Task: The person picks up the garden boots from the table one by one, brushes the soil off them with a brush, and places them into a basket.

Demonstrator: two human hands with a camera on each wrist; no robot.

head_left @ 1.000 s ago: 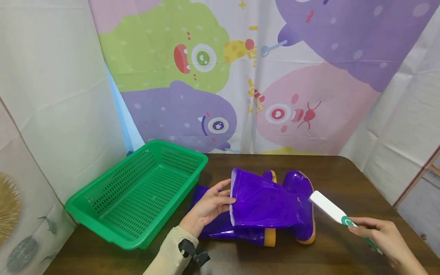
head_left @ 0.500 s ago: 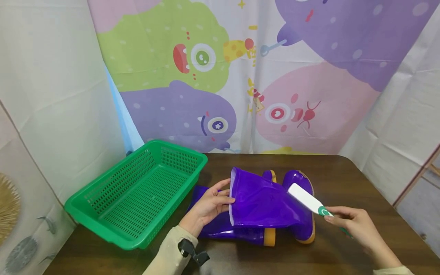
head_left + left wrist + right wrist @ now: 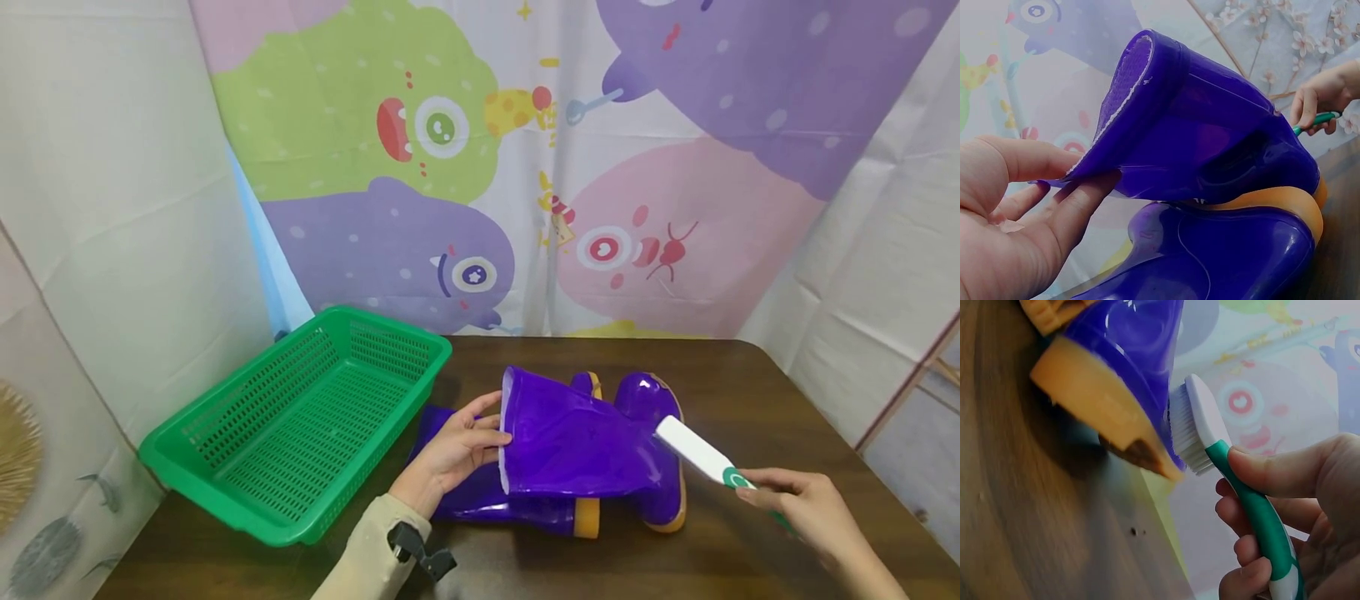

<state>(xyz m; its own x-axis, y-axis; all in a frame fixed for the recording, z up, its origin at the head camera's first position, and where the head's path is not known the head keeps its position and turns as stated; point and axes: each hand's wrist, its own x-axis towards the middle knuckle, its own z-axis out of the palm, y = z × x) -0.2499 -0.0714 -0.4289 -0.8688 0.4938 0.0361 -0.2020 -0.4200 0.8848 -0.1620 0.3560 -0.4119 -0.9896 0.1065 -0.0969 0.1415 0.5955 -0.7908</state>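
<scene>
A purple rain boot (image 3: 577, 442) with a yellow sole lies across a second purple rain boot (image 3: 510, 508) on the table. My left hand (image 3: 461, 446) pinches the upper boot's top edge between thumb and fingers, and the left wrist view shows its pale lining. In my right hand (image 3: 802, 504) is a scrub brush (image 3: 697, 450) with a white head and a green handle. Its bristles (image 3: 1186, 434) face the boot's foot, right at the purple surface in the right wrist view. The lower boot is partly hidden under the upper one.
A green plastic basket (image 3: 300, 425) with slotted sides stands to the left of the boots on the dark wooden table (image 3: 720, 367). Behind the table hangs a cartoon-printed curtain (image 3: 420, 250). Small dark specks lie on the tabletop in the right wrist view.
The right hand swept the brush left and up along the boot's shaft, then back right toward its foot. The left hand and both boots have stayed nearly still.
</scene>
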